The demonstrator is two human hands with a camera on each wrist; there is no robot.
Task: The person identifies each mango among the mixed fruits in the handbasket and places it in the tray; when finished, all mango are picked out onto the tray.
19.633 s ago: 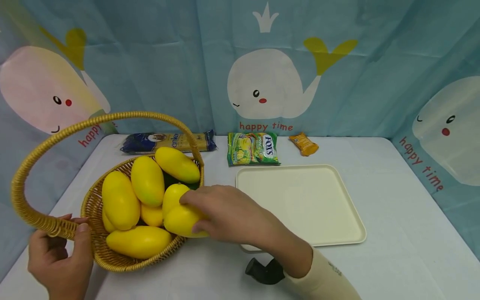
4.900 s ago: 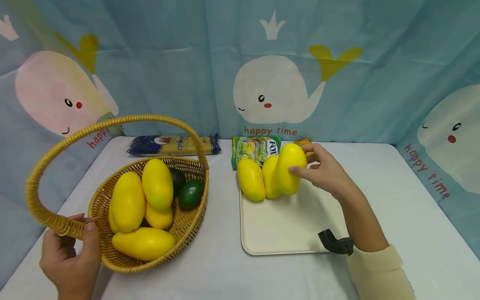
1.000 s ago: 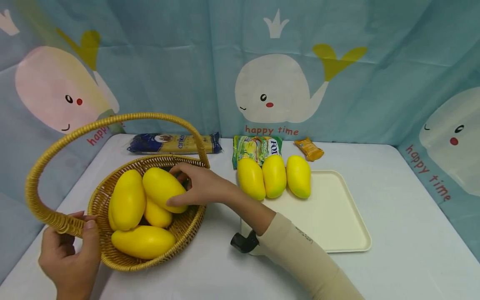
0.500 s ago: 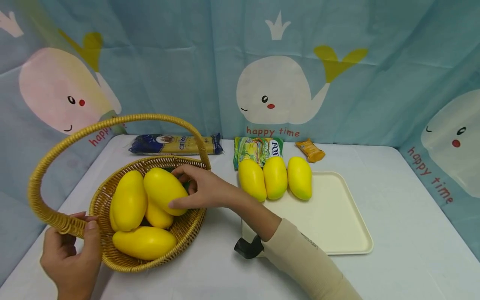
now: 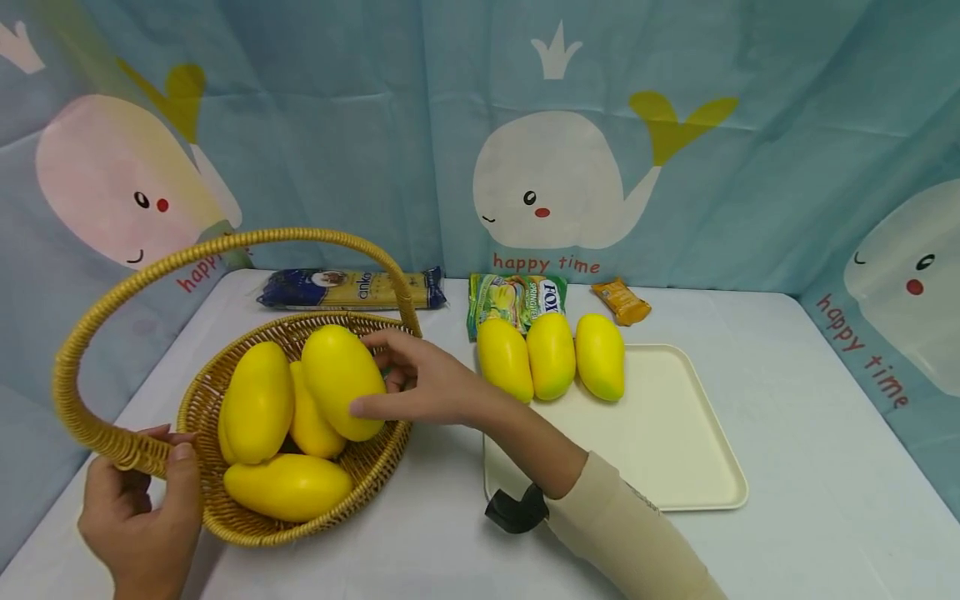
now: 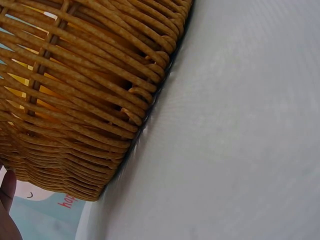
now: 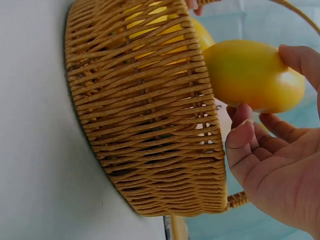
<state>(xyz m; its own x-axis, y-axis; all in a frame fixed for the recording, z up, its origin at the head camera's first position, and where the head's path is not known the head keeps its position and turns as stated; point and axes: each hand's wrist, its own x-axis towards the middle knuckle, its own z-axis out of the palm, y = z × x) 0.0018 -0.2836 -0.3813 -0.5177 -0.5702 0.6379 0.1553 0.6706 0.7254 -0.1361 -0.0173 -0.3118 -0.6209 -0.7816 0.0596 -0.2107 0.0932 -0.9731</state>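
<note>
A wicker basket with a tall arched handle stands on the left, and my left hand grips the handle's near base. Thumb and fingers of my right hand pinch a yellow mango above the basket's right half. From the right wrist view, this mango overlaps the rim, with the thumb on one side and fingertips on the other. Several more mangoes lie in the basket, including one lengthwise in front. Three mangoes line the back-left edge of a cream tray.
Behind the basket lies a blue-and-gold packet. A green candy bag sits behind the tray's mangoes, and a small orange packet is to its right. A printed curtain closes off the back of the white table.
Three mangoes have gone from the basket onto the tray. During the last second, my right hand has tipped its mango more upright and drawn it slightly right. My left hand stays on the handle.
</note>
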